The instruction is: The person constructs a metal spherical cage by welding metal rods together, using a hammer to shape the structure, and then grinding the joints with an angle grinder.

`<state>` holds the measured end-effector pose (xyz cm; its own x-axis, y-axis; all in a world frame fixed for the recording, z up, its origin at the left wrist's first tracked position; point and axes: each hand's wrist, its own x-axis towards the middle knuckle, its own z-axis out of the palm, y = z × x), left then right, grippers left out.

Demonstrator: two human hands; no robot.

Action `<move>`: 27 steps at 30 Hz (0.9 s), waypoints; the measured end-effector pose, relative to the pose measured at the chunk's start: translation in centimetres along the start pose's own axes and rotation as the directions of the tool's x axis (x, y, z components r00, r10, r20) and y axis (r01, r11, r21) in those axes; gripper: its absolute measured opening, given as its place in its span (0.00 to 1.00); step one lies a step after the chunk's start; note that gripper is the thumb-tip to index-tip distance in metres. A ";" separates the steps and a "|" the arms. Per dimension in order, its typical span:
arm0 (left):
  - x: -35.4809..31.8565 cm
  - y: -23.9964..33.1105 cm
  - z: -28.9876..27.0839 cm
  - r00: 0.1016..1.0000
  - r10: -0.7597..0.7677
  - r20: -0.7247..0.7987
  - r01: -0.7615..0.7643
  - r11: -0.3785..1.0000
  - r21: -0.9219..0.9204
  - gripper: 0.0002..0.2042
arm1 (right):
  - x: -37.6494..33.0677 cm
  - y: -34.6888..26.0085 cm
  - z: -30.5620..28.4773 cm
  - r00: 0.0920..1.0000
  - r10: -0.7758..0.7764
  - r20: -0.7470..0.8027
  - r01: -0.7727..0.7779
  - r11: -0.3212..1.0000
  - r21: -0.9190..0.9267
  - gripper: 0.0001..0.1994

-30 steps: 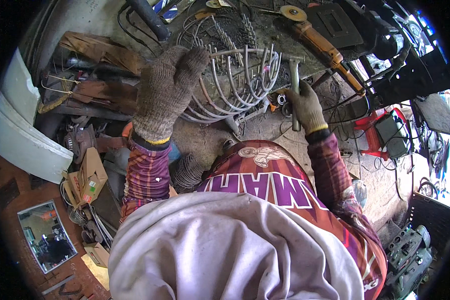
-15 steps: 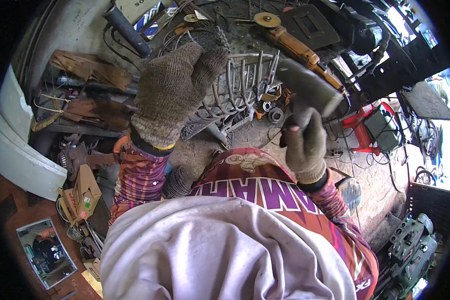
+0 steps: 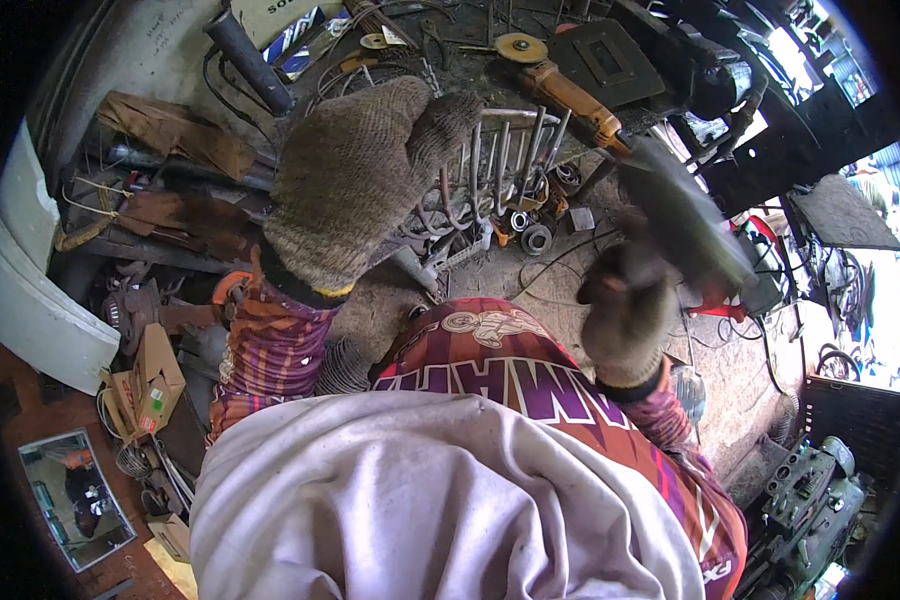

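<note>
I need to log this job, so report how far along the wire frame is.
Done: the wire frame already has a row of bent metal rods standing in it. In hand: the gloved left hand steadies the frame while the gloved right hand holds a blurred tool raised above it. Left: cannot tell; the joints are too small to judge.

One head-worn fisheye view looks steeply down from above the person's chest, close over the bent-wire metal rack (image 3: 510,165). Beyond the rack lies an angle grinder (image 3: 560,80); nearer than it, the person's white cloth (image 3: 420,500) fills the lower frame.
</note>
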<state>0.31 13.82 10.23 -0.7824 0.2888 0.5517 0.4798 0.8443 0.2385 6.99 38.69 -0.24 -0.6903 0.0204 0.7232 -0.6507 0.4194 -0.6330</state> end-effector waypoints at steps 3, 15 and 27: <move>-0.1 -0.7 -0.2 0.999 -0.046 -0.001 0.046 0.999 0.007 0.22 | 0.2 -0.8 -0.9 0.834 0.517 0.193 -0.503 0.856 -0.118 0.20; -0.2 -1.4 0.0 0.998 -0.064 -0.009 0.062 0.983 -0.171 0.18 | -0.4 -0.8 -1.1 0.928 0.348 0.131 -0.368 0.910 0.190 0.20; -0.8 -2.1 -0.1 0.998 -0.067 0.007 0.067 0.993 -0.093 0.23 | 1.1 -2.4 -0.2 0.982 0.078 -0.172 0.078 0.663 0.745 0.26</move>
<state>-0.06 11.73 9.39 -0.8154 0.2347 0.5291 0.4609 0.8162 0.3483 7.90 37.91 2.16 -0.6742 0.2086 0.7085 -0.7205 -0.3966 -0.5689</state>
